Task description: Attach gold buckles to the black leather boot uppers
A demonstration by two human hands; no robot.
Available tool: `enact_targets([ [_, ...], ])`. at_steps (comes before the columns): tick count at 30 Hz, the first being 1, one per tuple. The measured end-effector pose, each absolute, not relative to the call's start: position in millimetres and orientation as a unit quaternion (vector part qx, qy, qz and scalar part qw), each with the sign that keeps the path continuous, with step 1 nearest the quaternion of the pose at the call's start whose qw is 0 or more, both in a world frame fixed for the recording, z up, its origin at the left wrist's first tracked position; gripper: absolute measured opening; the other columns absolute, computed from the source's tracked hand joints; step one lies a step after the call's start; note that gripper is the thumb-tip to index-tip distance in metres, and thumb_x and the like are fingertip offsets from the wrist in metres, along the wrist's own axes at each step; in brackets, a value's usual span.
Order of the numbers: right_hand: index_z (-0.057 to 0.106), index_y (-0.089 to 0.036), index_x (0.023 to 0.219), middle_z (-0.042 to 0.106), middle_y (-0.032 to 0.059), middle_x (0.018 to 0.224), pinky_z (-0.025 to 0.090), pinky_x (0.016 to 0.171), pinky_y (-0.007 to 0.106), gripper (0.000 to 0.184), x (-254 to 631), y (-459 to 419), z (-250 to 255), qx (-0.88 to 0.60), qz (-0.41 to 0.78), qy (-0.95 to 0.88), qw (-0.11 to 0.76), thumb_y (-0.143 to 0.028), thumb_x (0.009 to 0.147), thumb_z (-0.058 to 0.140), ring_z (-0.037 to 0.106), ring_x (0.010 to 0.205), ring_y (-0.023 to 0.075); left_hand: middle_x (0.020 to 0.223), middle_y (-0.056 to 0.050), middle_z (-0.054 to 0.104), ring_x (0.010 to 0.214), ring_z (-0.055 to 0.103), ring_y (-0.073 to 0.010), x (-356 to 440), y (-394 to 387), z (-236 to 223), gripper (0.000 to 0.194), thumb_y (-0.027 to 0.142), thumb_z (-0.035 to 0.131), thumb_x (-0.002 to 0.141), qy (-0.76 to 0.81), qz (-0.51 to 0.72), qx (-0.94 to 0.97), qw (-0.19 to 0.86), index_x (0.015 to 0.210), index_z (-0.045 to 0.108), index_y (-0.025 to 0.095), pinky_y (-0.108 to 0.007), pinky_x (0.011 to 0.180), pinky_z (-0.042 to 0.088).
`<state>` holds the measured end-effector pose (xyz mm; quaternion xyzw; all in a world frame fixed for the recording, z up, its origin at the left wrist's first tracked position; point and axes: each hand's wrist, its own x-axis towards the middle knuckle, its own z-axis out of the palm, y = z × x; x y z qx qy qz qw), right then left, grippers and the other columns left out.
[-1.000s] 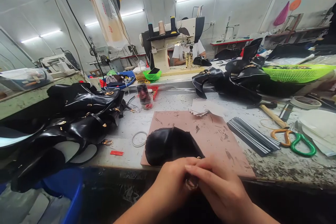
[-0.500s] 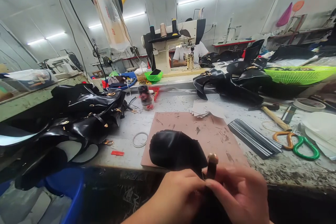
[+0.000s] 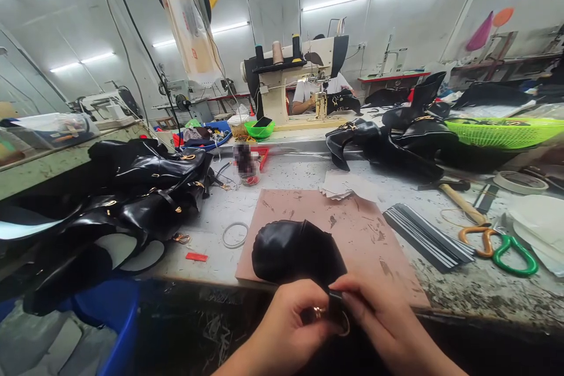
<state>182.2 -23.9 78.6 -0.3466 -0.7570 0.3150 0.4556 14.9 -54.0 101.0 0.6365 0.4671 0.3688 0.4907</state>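
Observation:
A black leather piece lies on the pink cutting board at the near edge of the bench, and a dark strap runs from it down to my hands. My left hand is closed in a pinch around a small gold ring on that strap. My right hand is closed too, thumb and fingers gripping the strap and a second metal ring. Both hands meet just below the board's front edge.
A heap of black leather uppers lies at the left above a blue bin. Black strips, a hammer, scissors and a green basket lie right. A person sits at a sewing machine behind.
The strap end that stood upright between my hands half a second ago has been folded down. My fingers have closed round the rings.

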Motion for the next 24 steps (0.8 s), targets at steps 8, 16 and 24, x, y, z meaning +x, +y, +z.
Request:
enact_targets([
  [8,0.057,-0.022,0.071,0.063,-0.0019,0.062,0.048,0.048,0.021,0.014,183.1,-19.7,83.6,-0.36,0.394,-0.783,0.32,-0.011,0.075,0.048,0.059,0.055,0.0138,0.071,0.0,0.061,0.068,0.053,-0.0125,12.2,-54.0,99.0,0.002,0.013,0.066,0.068,0.505,0.337,0.616,0.502,0.069,0.067,0.015,-0.021,0.065,0.039],
  [16,0.053,-0.023,0.09,0.06,-0.0017,0.068,0.049,0.048,0.02,0.02,191.9,-28.9,83.6,-0.337,0.414,-0.782,0.322,-0.013,0.073,0.051,0.057,0.056,0.013,0.074,0.0,0.064,0.072,0.056,-0.0139,8.7,-53.0,99.7,0.006,0.014,0.063,0.069,0.532,0.28,0.63,0.492,0.073,0.066,0.017,-0.021,0.067,0.04],
  [24,0.045,-0.023,0.113,0.067,0.0079,0.089,0.056,0.061,0.026,0.049,194.4,-33.4,61.7,-0.218,0.113,-0.875,0.417,-0.007,0.068,0.054,0.066,0.073,0.0191,0.067,0.002,0.057,0.065,0.05,-0.0116,8.7,-46.7,99.7,0.004,0.018,0.058,0.069,0.534,0.28,0.564,0.564,0.071,0.059,0.015,-0.021,0.06,0.039],
])
